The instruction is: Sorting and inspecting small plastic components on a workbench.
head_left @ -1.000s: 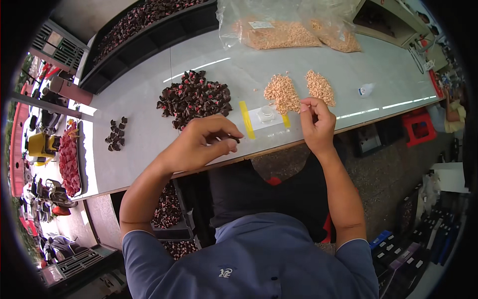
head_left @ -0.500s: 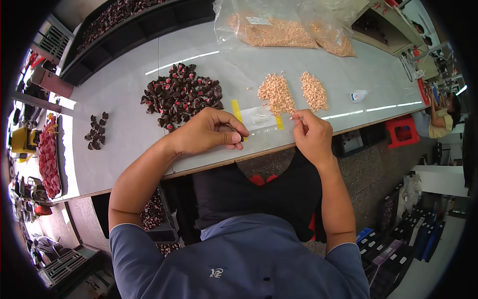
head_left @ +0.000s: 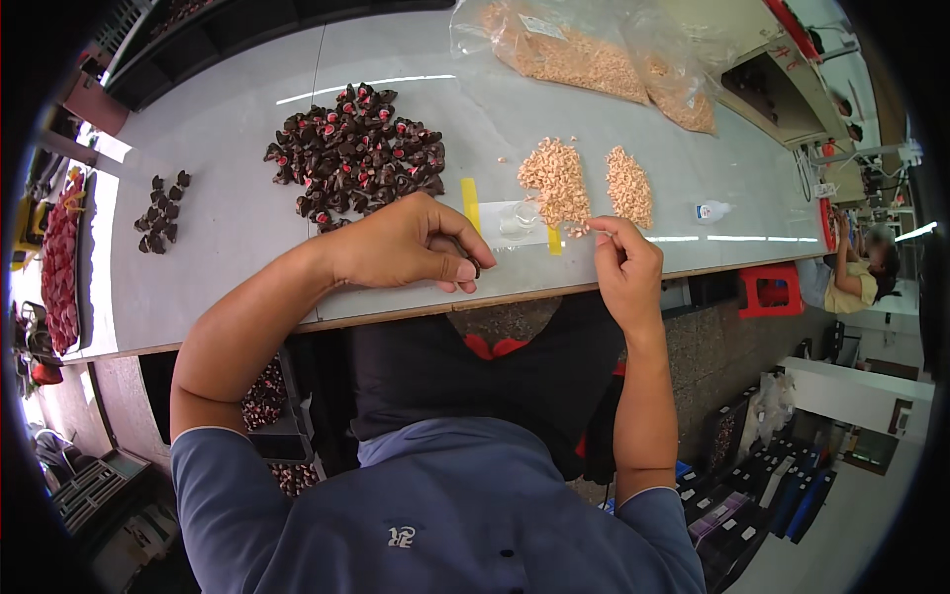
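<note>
The left hand (head_left: 411, 243) rests on the bench (head_left: 228, 228) near its front edge, with the fingers curled in a closed grip on a small dark piece (head_left: 474, 265), which shows only a little at the fingertips; the hand lies low so that the piece stays steady. The right hand (head_left: 625, 265), just to the right of the left hand, holds thumb and finger pinched together on what looks like one tan bead (head_left: 587, 227), lifted a little above the bench, probably because such a tiny thing is easier to handle in the air. Behind the left hand lies a big heap of dark pieces with red spots (head_left: 358, 153), near enough to reach. Behind the right hand are two small heaps of tan beads (head_left: 586, 181), and between the hands lies a clear sheet fixed with yellow tape (head_left: 470, 203). Further back from the left hand are clear bags of beads (head_left: 584, 54), and to its far left a small group of dark pieces (head_left: 161, 211). The bench is pale grey and smooth. The room seems a workshop; another person (head_left: 859, 272) sits well to the right.
</note>
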{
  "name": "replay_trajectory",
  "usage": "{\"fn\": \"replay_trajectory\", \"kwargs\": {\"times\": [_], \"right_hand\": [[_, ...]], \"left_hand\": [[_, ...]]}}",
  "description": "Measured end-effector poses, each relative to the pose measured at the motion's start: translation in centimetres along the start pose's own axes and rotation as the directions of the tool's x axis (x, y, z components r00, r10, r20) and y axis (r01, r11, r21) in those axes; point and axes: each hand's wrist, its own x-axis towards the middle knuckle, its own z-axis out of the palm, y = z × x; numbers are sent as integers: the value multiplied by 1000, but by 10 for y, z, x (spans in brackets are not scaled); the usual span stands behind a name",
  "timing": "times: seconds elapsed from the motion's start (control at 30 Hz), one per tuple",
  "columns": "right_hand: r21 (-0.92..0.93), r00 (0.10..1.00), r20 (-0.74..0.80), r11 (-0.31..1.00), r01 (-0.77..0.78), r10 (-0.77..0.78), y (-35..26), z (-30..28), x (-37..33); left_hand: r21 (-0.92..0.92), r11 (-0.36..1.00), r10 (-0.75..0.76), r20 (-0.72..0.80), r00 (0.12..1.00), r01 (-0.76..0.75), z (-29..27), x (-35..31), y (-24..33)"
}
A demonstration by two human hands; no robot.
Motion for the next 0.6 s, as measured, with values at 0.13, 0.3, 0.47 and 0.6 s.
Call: {"fn": "replay_trajectory", "kwargs": {"times": [0.13, 0.3, 0.47, 0.6], "right_hand": [[-67, 999, 34, 998, 18, -15, -6, -1, -1], [-177, 989, 124, 979, 99, -78, -12, -4, 2], [-170, 990, 140, 984, 53, -29, -17, -7, 0], [-192, 989, 145, 980, 54, -26, -20, -6, 3]], "left_hand": [[28, 1000, -3, 13, 1000, 3, 0, 2, -1], [39, 999, 8, 13, 1000, -8, 0, 1, -3], [36, 999, 16, 4, 1000, -17, 1, 1, 0], [55, 998, 20, 1, 1000, -20, -1, 0, -2]]}}
